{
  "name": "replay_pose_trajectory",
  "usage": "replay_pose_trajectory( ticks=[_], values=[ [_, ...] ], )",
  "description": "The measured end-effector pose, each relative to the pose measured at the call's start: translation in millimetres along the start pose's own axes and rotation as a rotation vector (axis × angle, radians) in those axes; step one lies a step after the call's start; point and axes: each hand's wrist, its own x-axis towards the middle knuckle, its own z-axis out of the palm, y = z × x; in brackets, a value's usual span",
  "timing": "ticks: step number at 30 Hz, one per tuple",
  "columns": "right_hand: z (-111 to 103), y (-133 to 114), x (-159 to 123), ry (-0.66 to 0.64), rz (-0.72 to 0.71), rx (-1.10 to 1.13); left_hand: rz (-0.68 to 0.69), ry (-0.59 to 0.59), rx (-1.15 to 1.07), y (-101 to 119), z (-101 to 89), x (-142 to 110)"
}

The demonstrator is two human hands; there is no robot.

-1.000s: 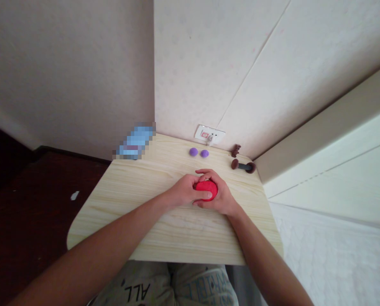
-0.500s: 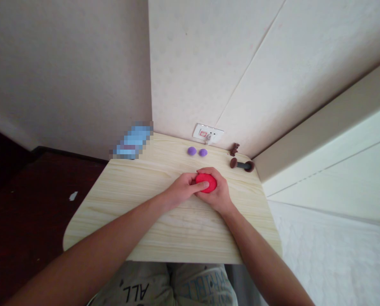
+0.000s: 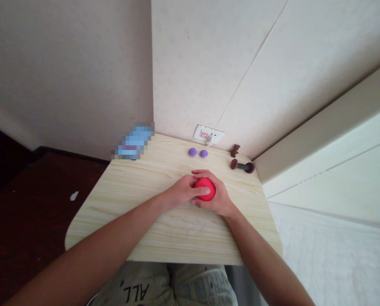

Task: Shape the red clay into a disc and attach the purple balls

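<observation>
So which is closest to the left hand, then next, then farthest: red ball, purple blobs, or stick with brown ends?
From the left hand:
1. Red ball, touching it.
2. Purple blobs, farther back; too close to call between them.
3. Stick with brown ends, off to the right.

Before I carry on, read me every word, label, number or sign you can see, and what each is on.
"ALL": left trouser leg, upside down in this view.
Blue lettering, right trouser leg: too unclear to read reliably.
Pixelated blue item: unreadable.
Wall socket: no readable text.
</observation>
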Motion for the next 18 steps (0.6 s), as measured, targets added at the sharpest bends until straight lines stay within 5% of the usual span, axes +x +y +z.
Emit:
replay_pose_trajectory(
  ticks=[7, 13, 18],
  values=[
    [3.6, 7.2, 0.5, 0.137, 0.027, -0.106, 0.015, 0.092, 0.050, -1.2, 3.8, 3.3],
    [-1.5, -1.1, -1.8, -0.038, 0.060, -0.013, 0.000, -0.058, -0.042, 5.1, 0.1, -0.9],
    [0.6, -0.3, -2.8, 0.005, 0.039, 0.006, 0.045, -0.072, 0.081, 5.6, 0.5, -2.3]
  ],
)
